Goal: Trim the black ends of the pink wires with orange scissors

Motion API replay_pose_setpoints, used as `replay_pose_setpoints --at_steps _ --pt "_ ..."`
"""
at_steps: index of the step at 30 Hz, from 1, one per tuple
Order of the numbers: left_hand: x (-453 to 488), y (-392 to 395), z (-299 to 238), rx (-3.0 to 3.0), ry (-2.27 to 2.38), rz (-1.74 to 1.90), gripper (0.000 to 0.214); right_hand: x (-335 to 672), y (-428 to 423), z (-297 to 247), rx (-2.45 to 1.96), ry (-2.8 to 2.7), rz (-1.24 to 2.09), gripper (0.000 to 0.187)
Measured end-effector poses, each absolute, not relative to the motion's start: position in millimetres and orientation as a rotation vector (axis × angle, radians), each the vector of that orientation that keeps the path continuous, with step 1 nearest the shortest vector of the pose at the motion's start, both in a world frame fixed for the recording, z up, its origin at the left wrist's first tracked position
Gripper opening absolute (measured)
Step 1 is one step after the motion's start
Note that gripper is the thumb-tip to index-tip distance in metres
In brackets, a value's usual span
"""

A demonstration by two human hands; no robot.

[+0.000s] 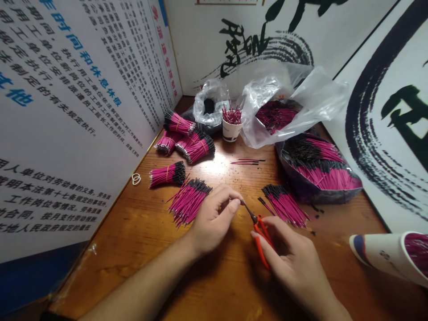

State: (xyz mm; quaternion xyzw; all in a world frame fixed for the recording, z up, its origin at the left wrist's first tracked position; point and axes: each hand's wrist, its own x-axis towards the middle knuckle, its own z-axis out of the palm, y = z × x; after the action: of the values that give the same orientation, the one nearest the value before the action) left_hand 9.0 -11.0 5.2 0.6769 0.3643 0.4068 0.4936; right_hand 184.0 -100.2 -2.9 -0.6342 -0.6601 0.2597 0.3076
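Observation:
In the middle of the table, my left hand (pixel 216 216) is closed in a pinch at thumb and forefinger. Whatever is in that pinch is too small and hidden to make out. My right hand (pixel 296 261) grips orange-handled pliers (pixel 263 243), whose dark narrow tips touch or nearly touch my left fingertips. Beside my left hand lies a loose pile of magenta wires (pixel 189 205) with black ends. Beyond my right hand is a second pile of such wires (pixel 286 206). Three or so single wires (pixel 247 161) lie farther back.
Banded wire bundles (pixel 167 174) lie at the left. A paper cup (pixel 231 131) of wires stands at the back, near clear plastic bags (pixel 259 133). An open dark bag (pixel 310 194) full of wires is at right. Another cup (pixel 377 256) lies tilted at the right edge. Printed panels enclose the table.

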Motion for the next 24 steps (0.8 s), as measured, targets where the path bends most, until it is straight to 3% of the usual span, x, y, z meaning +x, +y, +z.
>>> replay_pose_setpoints --at_steps 24 --pt "9.1 -15.1 4.8 1.717 0.925 0.961 0.017 179.9 -99.7 -0.2 -1.743 -1.619 0.712 0.018"
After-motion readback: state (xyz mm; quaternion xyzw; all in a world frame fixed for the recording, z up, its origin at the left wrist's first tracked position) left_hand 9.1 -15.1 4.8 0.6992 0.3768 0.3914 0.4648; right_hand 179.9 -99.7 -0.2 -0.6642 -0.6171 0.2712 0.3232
